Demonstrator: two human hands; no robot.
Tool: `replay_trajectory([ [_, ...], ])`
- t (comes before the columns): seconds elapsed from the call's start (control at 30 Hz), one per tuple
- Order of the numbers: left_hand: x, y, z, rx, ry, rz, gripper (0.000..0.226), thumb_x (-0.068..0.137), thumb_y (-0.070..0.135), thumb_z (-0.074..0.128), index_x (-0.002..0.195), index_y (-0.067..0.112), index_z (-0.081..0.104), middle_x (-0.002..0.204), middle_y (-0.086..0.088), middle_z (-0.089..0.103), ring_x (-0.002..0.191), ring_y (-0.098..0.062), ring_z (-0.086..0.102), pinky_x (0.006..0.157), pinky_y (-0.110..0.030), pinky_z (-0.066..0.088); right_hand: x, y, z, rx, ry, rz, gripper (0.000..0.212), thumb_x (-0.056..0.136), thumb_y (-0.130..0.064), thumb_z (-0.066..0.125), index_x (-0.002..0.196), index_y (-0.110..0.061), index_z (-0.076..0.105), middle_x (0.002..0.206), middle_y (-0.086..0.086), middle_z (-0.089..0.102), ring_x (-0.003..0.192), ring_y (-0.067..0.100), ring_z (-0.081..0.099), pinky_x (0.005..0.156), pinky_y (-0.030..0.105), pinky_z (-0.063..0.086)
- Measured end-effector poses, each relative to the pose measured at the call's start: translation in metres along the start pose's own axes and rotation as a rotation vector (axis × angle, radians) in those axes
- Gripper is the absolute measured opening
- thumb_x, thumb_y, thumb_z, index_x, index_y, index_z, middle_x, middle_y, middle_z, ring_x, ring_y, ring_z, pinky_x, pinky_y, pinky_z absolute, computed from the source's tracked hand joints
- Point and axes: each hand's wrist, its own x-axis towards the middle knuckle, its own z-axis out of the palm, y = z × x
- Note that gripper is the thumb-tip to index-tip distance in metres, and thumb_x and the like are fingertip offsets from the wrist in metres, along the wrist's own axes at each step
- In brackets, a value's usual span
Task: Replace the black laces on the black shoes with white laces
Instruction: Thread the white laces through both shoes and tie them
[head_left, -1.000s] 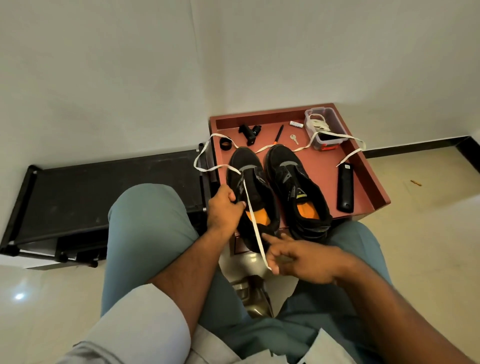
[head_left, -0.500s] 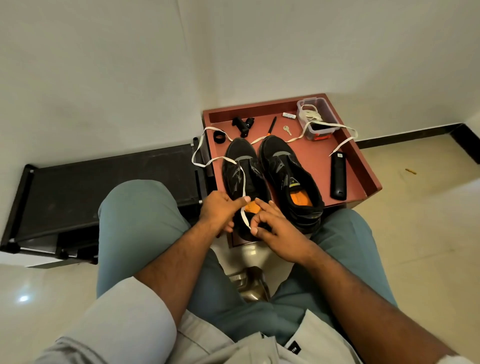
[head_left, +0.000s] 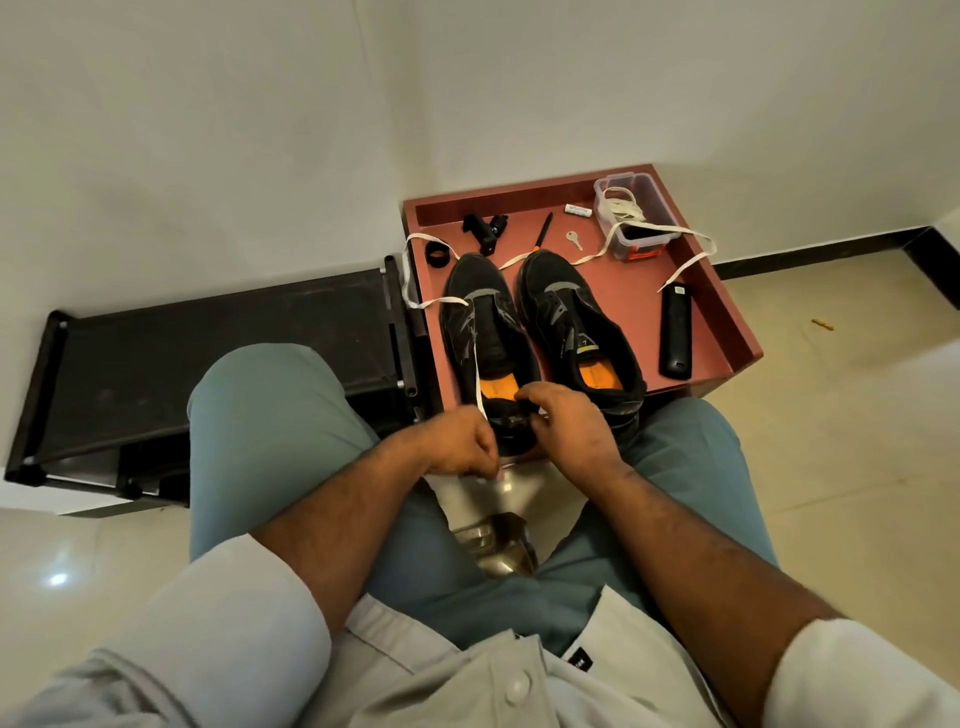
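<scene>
At frame centre: left hand (head_left: 460, 447) pinching white lace (head_left: 477, 358), right hand (head_left: 563, 423) gripping left shoe (head_left: 485, 338) heel. Lace strung away toward upper frame, along shoe's length — next eyelets ahead of both hands.

tray (head_left: 727, 291): 1 key (head_left: 574, 239) | 1 black remote (head_left: 675, 330) | clear box (head_left: 655, 203) | black ring (head_left: 438, 255), possibly tape

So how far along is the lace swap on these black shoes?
Done: no black laces show on either shoe. In hand: a white lace runs from the left shoe near the toe to the left hand, which pinches it; the right hand grips that shoe's heel. Left: most of its eyelets, and the right shoe, still laceless; another white lace trails from the clear box.
</scene>
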Motion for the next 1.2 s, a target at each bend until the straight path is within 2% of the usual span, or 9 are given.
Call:
replay_trajectory([
  [0.07,0.000,-0.002,0.013,0.095,-0.256,-0.072,0.013,0.077,0.020,0.081,0.067,0.024,0.073,0.072,0.002,0.071,0.063,-0.009,0.062,0.071,-0.038,0.053,0.000,0.001,0.002,0.015,0.022,0.010,0.036,0.086,-0.002,0.057,0.117,-0.019,0.064,0.116,-0.003,0.065,0.106,0.014,0.060,0.091,0.033,0.051],
  [0.13,0.002,-0.008,0.012,0.119,-0.252,-0.152,0.014,0.080,0.024,0.079,0.068,0.022,0.071,0.069,0.003,0.069,0.059,-0.015,0.062,0.067,-0.037,0.051,0.000,0.002,0.004,0.026,0.025,0.012,0.035,0.086,-0.002,0.056,0.115,-0.020,0.063,0.115,-0.004,0.065,0.105,0.014,0.061,0.090,0.034,0.052],
  [0.3,0.008,-0.011,-0.017,-0.220,0.484,-0.213,0.028,0.094,0.029,0.063,0.087,0.002,0.064,0.072,-0.016,0.065,0.049,-0.020,0.058,0.043,-0.027,0.049,-0.003,0.003,0.005,0.062,0.008,-0.005,0.035,0.086,-0.002,0.055,0.114,-0.022,0.061,0.113,-0.005,0.063,0.102,0.012,0.061,0.090,0.033,0.052],
  [0.43,0.014,-0.006,-0.015,-0.483,0.611,-0.201,0.026,0.092,0.024,0.065,0.087,-0.002,0.061,0.067,-0.016,0.061,0.043,-0.020,0.059,0.043,-0.030,0.053,-0.003,0.003,0.004,0.053,0.008,-0.019,0.036,0.086,-0.001,0.054,0.115,-0.021,0.060,0.112,-0.003,0.063,0.102,0.013,0.061,0.090,0.033,0.052],
  [0.63,0.017,-0.006,-0.017,-0.235,0.716,-0.117,0.017,0.090,0.008,0.064,0.076,-0.002,0.065,0.061,-0.014,0.065,0.044,-0.020,0.060,0.047,-0.036,0.056,-0.004,0.005,0.006,0.027,0.019,-0.007,0.036,0.088,-0.005,0.055,0.119,-0.023,0.058,0.116,-0.005,0.063,0.103,0.013,0.060,0.089,0.033,0.051],
  [0.7,0.015,-0.006,-0.017,-0.134,0.620,-0.083,0.018,0.085,0.004,0.065,0.067,0.003,0.066,0.060,-0.010,0.066,0.048,-0.018,0.061,0.050,-0.036,0.058,-0.002,0.005,0.007,0.023,0.028,-0.005,0.035,0.088,-0.006,0.055,0.119,-0.023,0.059,0.115,-0.005,0.063,0.102,0.013,0.061,0.089,0.033,0.052],
  [0.87,-0.005,-0.002,0.008,0.181,-0.250,-0.165,0.007,0.083,0.012,0.073,0.078,0.007,0.071,0.067,-0.005,0.066,0.047,-0.008,0.055,0.052,-0.024,0.045,-0.001,0.006,0.007,0.033,0.048,0.008,0.035,0.088,-0.004,0.055,0.118,-0.020,0.060,0.116,-0.005,0.064,0.104,0.013,0.060,0.090,0.029,0.050],
  [1.07,0.008,-0.009,-0.022,-0.268,0.583,-0.152,0.020,0.094,0.025,0.062,0.089,0.006,0.065,0.068,-0.015,0.067,0.044,-0.018,0.059,0.042,-0.027,0.050,-0.001,0.004,0.007,0.068,0.048,0.006,0.035,0.088,-0.001,0.055,0.118,-0.018,0.060,0.119,-0.003,0.063,0.108,0.013,0.059,0.094,0.026,0.047],
  [1.2,0.013,-0.003,-0.017,-0.321,0.670,-0.135,0.027,0.090,0.025,0.068,0.082,0.000,0.063,0.057,-0.015,0.064,0.041,-0.020,0.059,0.046,-0.035,0.054,-0.001,0.004,0.007,0.082,0.044,-0.004,0.035,0.088,-0.001,0.055,0.118,-0.019,0.060,0.117,-0.004,0.063,0.106,0.012,0.060,0.095,0.031,0.050],
])
